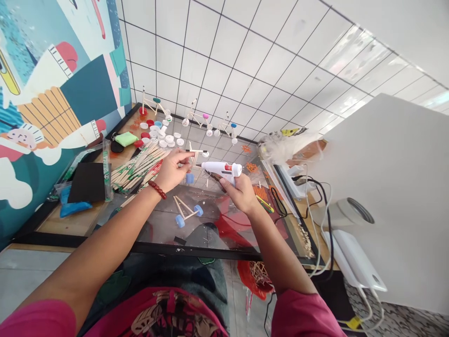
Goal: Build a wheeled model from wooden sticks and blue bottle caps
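My left hand, with a beaded bracelet at its wrist, pinches a small frame of wooden sticks; a white cap shows at one end and a blue cap is just below. My right hand is wrapped round a white hot glue gun, its nozzle pointing left, close to the held sticks. Nearer to me on the table lies another stick frame with blue bottle caps at two corners. Part of the held frame is hidden by my fingers.
Several small bicycle-like stick models stand along the back edge. Left lie loose bottle caps, wrapped wooden chopsticks and a black sheet. Right are a yellow cutter, cables and a white power strip.
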The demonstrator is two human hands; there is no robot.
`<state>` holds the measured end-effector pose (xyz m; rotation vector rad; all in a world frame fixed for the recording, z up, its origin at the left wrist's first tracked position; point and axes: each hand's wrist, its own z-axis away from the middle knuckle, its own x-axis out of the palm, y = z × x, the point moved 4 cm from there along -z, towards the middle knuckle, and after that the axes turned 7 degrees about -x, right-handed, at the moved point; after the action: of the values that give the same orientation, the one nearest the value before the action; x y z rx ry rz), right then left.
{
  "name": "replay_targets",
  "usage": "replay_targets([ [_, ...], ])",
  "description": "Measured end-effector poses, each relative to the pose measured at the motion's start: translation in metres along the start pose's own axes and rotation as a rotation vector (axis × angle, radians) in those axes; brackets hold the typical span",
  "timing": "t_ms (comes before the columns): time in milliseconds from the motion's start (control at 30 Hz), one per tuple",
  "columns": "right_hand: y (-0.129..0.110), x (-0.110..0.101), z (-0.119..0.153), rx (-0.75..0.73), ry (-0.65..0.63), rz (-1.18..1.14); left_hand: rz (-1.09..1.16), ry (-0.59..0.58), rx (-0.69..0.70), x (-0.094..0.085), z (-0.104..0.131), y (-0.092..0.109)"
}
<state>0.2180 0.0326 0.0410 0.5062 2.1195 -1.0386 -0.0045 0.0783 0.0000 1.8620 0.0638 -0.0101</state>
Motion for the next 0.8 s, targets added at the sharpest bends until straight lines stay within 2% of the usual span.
replay_targets([
  [167,0.002,0.001,0.002,0.015,-0.004,0.008,-0.012,-0.013,0.055,0.001,0.002,0.003],
  [333,0.004,0.0,0.004,0.033,0.008,-0.096,0.054,-0.024,0.028,0.0,-0.001,0.001],
  [433,0.003,-0.004,0.006,0.047,0.02,-0.22,0.183,-0.092,-0.054,-0.001,-0.003,0.002],
  [633,-0.007,-0.016,0.005,0.071,0.063,-0.433,0.489,-0.19,-0.317,-0.007,-0.003,0.004],
  [800,-0.009,-0.016,0.002,0.072,0.09,-0.514,0.645,-0.263,-0.423,-0.005,0.0,0.002],
])
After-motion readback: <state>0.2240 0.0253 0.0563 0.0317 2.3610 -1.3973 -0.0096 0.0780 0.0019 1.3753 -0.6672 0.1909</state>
